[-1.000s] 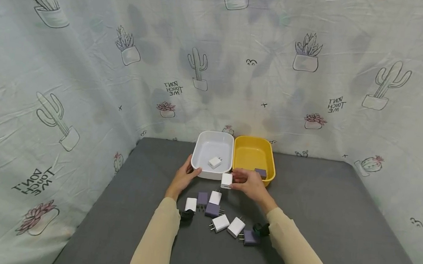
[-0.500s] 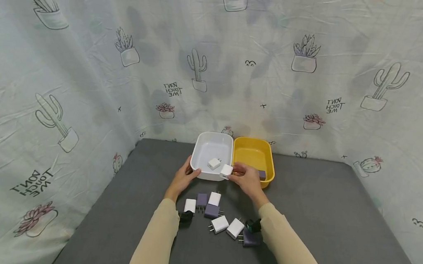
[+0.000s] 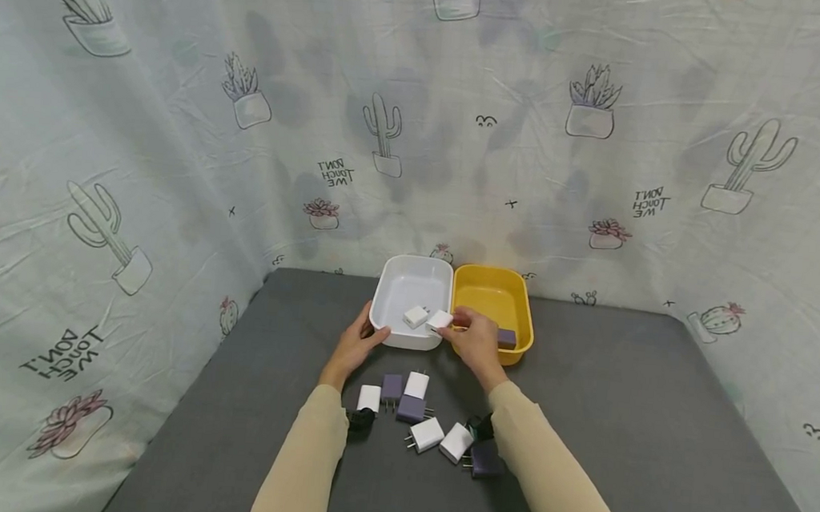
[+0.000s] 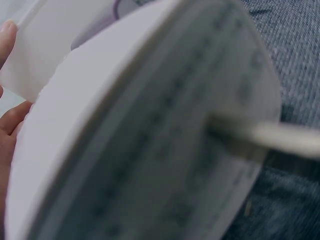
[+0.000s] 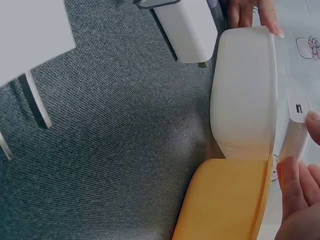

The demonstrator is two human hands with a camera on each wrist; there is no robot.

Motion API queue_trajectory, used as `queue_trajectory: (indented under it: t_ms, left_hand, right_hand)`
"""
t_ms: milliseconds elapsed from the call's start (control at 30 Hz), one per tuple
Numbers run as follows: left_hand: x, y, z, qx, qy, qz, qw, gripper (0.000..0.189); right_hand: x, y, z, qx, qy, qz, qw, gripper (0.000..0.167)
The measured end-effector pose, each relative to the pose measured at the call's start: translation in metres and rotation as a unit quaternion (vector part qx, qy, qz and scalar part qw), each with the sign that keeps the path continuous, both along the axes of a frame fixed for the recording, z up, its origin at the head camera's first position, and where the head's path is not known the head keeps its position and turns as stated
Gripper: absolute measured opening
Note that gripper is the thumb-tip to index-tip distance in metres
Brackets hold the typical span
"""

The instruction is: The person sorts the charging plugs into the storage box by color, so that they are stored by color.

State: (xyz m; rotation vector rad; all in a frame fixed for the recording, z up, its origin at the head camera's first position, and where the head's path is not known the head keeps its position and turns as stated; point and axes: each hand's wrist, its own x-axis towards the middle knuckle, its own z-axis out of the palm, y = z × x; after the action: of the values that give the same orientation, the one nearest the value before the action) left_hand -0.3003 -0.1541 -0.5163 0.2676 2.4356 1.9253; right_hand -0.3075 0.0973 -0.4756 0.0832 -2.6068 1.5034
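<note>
My right hand (image 3: 478,343) pinches a white USB charger (image 3: 439,320) between thumb and fingers, over the front right part of the white bin (image 3: 409,341). In the right wrist view the charger (image 5: 296,127) stands above the bin's rim with its USB port showing. My left hand (image 3: 354,346) holds the white bin at its front left corner, thumb at the rim and fingers along the outer side. Inside that bin lies another white charger (image 3: 416,317). Beside it, the yellow bin (image 3: 488,294) contains a purple charger (image 3: 507,339), partly behind my right hand.
Several loose chargers lie on the dark grey table (image 3: 222,434) before the bins, white ones (image 3: 426,434) mixed with purple ones (image 3: 412,409). A white charger (image 4: 150,125) fills much of the left wrist view. A patterned curtain (image 3: 453,171) hangs behind.
My right hand has carried the white charger from in front of the white bin forward, over its rim, tilting the charger. My left hand has stayed at the bin.
</note>
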Motion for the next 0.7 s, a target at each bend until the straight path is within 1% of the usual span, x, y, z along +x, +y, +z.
queue_trajectory:
  t_ms: [167, 300, 400, 500, 567, 700]
  left_hand:
    - [-0.001, 0.0002, -0.0004, -0.001, 0.002, 0.0, 1.0, 0.082]
    - [-0.0009, 0.0014, 0.0005, -0.004, 0.003, -0.001, 1.0, 0.08]
    - [-0.0007, 0.0017, 0.0015, -0.007, 0.002, 0.0, 1.0, 0.08]
    - [-0.0003, 0.001, 0.0014, -0.003, -0.002, -0.001, 1.0, 0.08]
    - [-0.0002, 0.0006, 0.0011, 0.0, -0.006, -0.002, 1.0, 0.081]
    - [0.0001, 0.0007, 0.0004, 0.0, -0.001, -0.003, 1.0, 0.082]
  right_hand:
    - [-0.0005, -0.0036, 0.0012, 0.006, -0.002, -0.021, 0.9998, 0.053]
    - [0.0007, -0.0051, 0.0037, -0.027, -0.013, -0.05, 0.9983, 0.052]
    - [0.0013, -0.0058, 0.0069, -0.055, -0.005, -0.066, 0.9963, 0.052]
    - [0.0014, -0.0055, 0.009, -0.051, 0.011, -0.068, 0.9963, 0.05]
    - [0.0012, -0.0039, 0.0091, -0.048, 0.016, -0.061, 0.9969, 0.049]
    - [0.001, -0.0005, 0.0075, -0.038, 0.022, -0.046, 0.998, 0.049]
